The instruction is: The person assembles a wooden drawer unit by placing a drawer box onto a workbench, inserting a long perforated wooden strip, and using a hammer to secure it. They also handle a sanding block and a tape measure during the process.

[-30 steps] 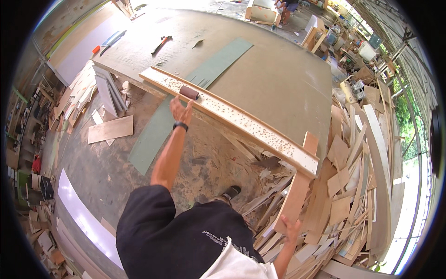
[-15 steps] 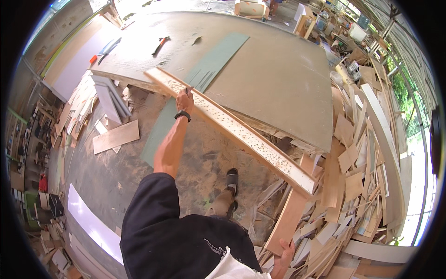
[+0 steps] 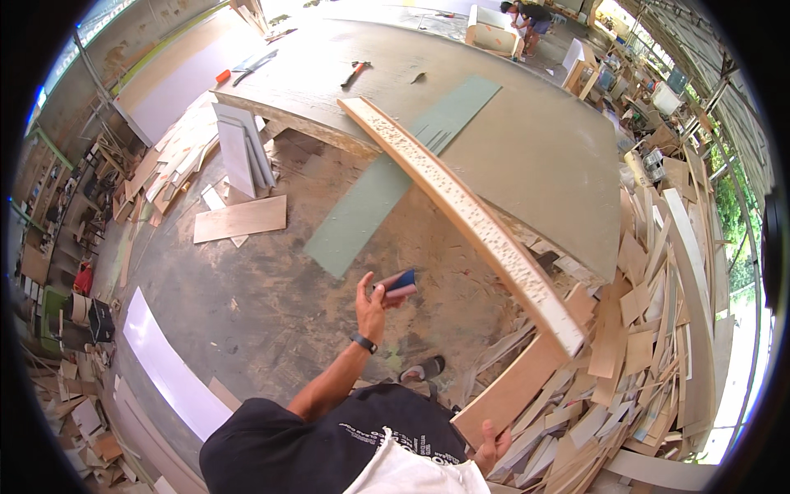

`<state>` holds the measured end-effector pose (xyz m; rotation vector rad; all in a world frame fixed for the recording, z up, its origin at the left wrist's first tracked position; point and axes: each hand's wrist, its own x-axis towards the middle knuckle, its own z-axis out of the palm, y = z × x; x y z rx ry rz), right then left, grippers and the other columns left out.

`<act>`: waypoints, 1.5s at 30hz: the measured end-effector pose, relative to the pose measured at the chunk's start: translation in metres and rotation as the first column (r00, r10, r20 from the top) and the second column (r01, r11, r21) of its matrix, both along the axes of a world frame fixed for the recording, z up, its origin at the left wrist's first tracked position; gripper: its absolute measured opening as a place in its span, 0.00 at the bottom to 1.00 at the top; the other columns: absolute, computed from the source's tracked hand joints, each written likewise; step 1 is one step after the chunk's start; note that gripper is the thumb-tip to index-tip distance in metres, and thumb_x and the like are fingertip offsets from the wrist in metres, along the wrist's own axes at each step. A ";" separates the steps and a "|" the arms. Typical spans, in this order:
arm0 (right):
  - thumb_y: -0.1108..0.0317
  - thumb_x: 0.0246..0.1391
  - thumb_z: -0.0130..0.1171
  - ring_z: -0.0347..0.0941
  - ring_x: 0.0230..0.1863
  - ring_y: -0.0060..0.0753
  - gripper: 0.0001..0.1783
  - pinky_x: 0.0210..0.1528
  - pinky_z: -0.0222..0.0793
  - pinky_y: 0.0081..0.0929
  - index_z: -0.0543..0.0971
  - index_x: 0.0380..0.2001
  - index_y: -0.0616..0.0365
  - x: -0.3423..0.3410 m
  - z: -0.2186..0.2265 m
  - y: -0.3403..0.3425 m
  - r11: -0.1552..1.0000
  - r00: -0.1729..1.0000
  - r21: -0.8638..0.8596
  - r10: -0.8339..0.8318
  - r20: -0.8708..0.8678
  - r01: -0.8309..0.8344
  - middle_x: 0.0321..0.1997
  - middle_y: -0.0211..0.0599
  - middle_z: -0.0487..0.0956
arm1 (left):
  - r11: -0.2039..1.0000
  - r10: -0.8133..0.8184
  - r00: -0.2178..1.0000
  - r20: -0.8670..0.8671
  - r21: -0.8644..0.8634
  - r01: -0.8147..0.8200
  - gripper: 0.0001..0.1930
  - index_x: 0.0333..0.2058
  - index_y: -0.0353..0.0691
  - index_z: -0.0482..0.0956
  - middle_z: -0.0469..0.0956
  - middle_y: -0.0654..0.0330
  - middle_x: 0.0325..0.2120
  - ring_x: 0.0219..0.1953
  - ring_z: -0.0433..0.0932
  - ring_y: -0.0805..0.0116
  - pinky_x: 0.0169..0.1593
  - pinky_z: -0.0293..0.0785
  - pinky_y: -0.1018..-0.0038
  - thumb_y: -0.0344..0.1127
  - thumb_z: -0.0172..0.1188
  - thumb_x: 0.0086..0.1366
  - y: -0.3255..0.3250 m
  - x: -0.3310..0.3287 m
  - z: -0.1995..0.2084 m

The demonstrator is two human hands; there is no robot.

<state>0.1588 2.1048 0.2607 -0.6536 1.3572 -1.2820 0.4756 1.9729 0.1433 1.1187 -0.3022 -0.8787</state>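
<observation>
Left hand (image 3: 372,306) grips a small block (image 3: 398,284), raised left of the long plank (image 3: 461,206). The plank slants from the bench (image 3: 535,140) down toward the right hand (image 3: 491,440), which grasps its near end.

Speckled raw wooden board (image 3: 461,206), matt green sheet (image 3: 387,181), rough dusty floor (image 3: 271,288)

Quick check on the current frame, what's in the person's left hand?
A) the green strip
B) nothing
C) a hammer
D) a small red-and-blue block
D: the left hand is raised with its fingers closed on a small red-and-blue block, held in the air clear of the long speckled plank; the hammer lies far off on the big table.
</observation>
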 end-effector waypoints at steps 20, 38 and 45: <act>0.69 0.54 0.57 0.54 0.58 0.54 0.35 0.61 0.49 0.49 0.55 0.60 0.71 0.354 -0.037 0.084 0.467 0.781 -0.709 -0.060 -0.621 -0.528 0.58 0.60 0.56 | 0.971 0.075 0.471 0.879 -0.172 0.167 0.50 0.68 0.39 0.57 0.58 0.49 0.64 0.64 0.64 0.55 0.56 0.73 0.58 0.54 0.73 0.52 0.218 0.158 0.285; 0.55 0.49 0.69 0.69 0.55 0.48 0.32 0.53 0.68 0.39 0.69 0.52 0.58 0.659 -0.180 0.038 0.099 0.302 -0.325 0.682 -0.666 -0.941 0.53 0.45 0.71 | 0.780 0.593 0.591 0.547 -0.208 -0.590 0.24 0.53 0.35 0.72 0.76 0.62 0.46 0.46 0.75 0.73 0.49 0.72 0.75 0.32 0.70 0.59 0.283 0.468 0.126; 0.50 0.55 0.62 0.72 0.43 0.31 0.33 0.45 0.69 0.31 0.69 0.55 0.63 0.821 -0.151 -0.141 0.446 0.436 -0.076 0.892 0.120 -0.892 0.51 0.39 0.74 | 0.744 0.656 0.690 0.306 -0.105 -0.660 0.24 0.54 0.36 0.73 0.77 0.59 0.47 0.46 0.77 0.66 0.49 0.75 0.70 0.37 0.69 0.61 0.289 0.572 0.065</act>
